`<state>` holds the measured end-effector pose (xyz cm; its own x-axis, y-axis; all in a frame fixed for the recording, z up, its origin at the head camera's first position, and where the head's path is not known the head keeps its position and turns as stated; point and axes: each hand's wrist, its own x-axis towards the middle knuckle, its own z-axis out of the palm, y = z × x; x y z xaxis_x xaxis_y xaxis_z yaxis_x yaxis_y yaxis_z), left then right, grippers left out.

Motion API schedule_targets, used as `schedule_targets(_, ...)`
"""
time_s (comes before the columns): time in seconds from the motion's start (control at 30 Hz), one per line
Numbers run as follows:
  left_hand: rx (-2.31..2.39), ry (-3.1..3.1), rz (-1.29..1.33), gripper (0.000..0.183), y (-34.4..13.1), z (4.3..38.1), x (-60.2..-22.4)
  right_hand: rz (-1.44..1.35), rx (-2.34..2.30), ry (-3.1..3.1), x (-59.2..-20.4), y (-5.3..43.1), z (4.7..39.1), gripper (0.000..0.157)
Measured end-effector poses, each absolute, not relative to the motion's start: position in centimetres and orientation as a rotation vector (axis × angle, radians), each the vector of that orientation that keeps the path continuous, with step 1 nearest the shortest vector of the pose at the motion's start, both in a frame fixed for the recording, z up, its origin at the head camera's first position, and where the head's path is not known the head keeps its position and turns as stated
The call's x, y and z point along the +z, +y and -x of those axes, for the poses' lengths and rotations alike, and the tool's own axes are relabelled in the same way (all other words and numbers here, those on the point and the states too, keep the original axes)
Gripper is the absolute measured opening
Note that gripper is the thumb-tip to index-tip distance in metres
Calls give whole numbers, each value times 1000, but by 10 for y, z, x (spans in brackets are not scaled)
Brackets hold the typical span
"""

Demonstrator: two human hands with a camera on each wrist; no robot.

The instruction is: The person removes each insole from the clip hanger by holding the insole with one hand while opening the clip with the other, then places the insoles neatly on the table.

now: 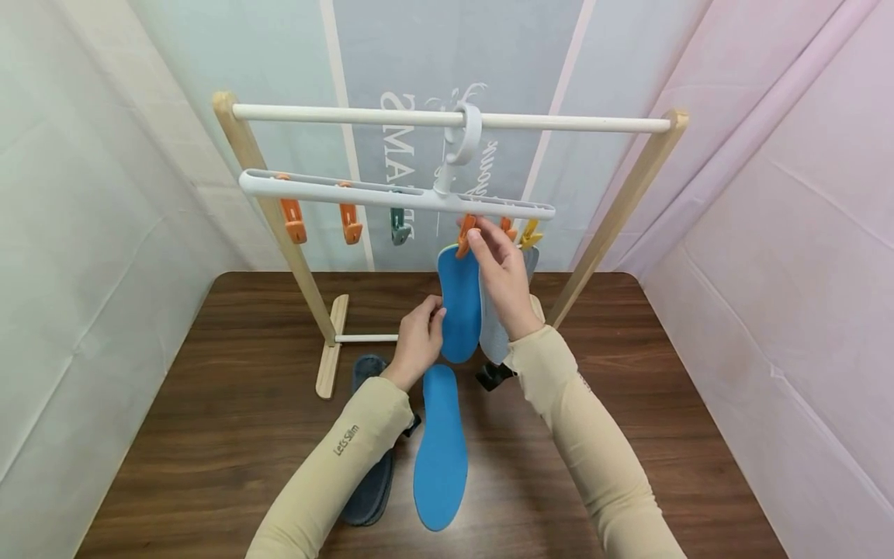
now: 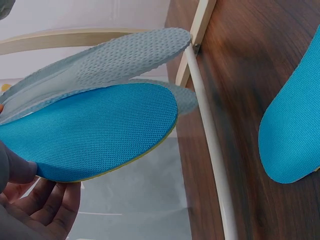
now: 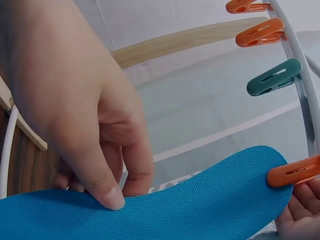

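A blue insole [image 1: 459, 318] hangs upright, its top end in an orange clothespin [image 1: 466, 233] under the white hanger bar [image 1: 349, 190]. My left hand [image 1: 417, 338] pinches the insole's left edge between thumb and fingers, as the left wrist view also shows. My right hand [image 1: 508, 287] holds the orange clothespin, thumb in front; part of its fingers is hidden. Beside the blue insole hang grey textured insoles [image 2: 125, 57], partly behind my right hand in the head view. A second blue insole [image 1: 441, 458] lies on the table below.
The hanger hooks over a white rod [image 1: 573, 123] on a wooden-legged rack [image 1: 621, 210]. Two orange clothespins and a green clothespin [image 1: 400, 225] hang at left, a yellow clothespin [image 1: 531, 233] at right. A dark shoe [image 1: 366, 497] stands on the brown table [image 1: 209, 435], partly under my left sleeve.
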<state>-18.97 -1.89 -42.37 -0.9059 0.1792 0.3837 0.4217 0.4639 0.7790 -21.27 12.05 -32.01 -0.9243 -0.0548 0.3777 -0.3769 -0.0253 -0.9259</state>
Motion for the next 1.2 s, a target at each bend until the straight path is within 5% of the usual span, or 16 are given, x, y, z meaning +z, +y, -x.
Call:
schedule_targets(1.0,-1405,-2495,560,22,-24,173,-433,-371,2213,-1707,-315,117,224,25)
schedule_targets(1.1,-1435,-2459,593,24,-28,171,-438,-384,2212,-1720,-315,117,224,26)
schedule_targets(1.2,-1424,-2411,621,28,-30,187,-483,-417,2204,-1759,-316,119,224,30)
